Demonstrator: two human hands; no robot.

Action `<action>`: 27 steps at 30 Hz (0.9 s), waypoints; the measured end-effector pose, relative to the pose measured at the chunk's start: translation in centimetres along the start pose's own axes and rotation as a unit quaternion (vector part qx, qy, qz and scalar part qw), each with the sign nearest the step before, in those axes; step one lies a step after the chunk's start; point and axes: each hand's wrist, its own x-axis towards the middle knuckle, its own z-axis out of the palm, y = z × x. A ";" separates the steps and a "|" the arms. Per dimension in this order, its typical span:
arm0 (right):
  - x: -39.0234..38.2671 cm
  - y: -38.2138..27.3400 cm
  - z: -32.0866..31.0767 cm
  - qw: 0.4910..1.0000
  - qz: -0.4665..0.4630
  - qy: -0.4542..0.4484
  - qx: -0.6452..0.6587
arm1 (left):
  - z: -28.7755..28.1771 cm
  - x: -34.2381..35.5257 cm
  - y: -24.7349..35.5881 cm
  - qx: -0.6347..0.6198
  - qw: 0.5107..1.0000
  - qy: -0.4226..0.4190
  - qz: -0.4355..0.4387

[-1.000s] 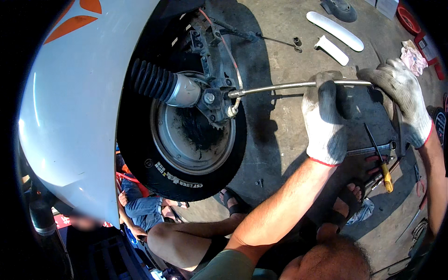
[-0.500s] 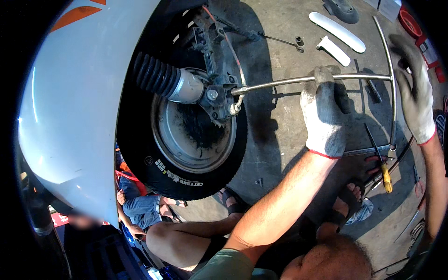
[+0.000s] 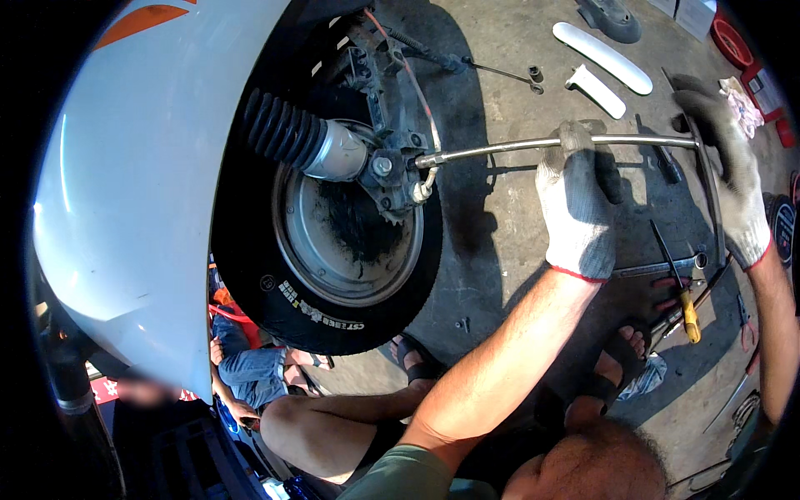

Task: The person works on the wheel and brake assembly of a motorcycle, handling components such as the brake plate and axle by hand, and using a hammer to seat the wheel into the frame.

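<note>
A long steel T-handle wrench [image 3: 500, 147] reaches from the hub bracket of a wheel [image 3: 358, 242] out to the right. Round the middle of its shaft, my gloved left hand [image 3: 579, 196] is closed. My gloved right hand [image 3: 737, 167] is at the crossbar [image 3: 713, 200], its fingers loosely bent and apart across the bar's upper half. The shaft's tip meets the bracket [image 3: 385, 177] beside a bolt head, where its exact seating is hidden. A shock absorber [image 3: 333, 152] with a black ribbed boot joins the same bracket.
White curved panels [image 3: 602, 58] lie on the concrete beyond my left hand. Below the wrench are a yellow-handled screwdriver [image 3: 690, 315], a spanner [image 3: 658, 267] and pliers. A pale body panel [image 3: 142, 208] fills the left. Another person's jeans-clad leg [image 3: 254, 367] shows past the tyre.
My right hand has moved left onto the crossbar, and the crossbar has turned about the shaft. My left hand keeps its place round the shaft.
</note>
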 end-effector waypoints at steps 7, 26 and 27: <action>0.9 -2.9 -1.5 0.784 0.433 -0.176 0.409 | -1.7 0.3 -1.1 0.073 0.994 -0.002 0.080; 0.2 -1.2 0.8 0.964 0.214 0.079 0.138 | -0.7 1.4 -0.6 -0.014 1.000 0.022 -0.004; -0.2 -0.9 0.2 0.997 0.051 0.055 -0.012 | -1.0 1.4 -0.5 -0.017 1.000 0.019 -0.005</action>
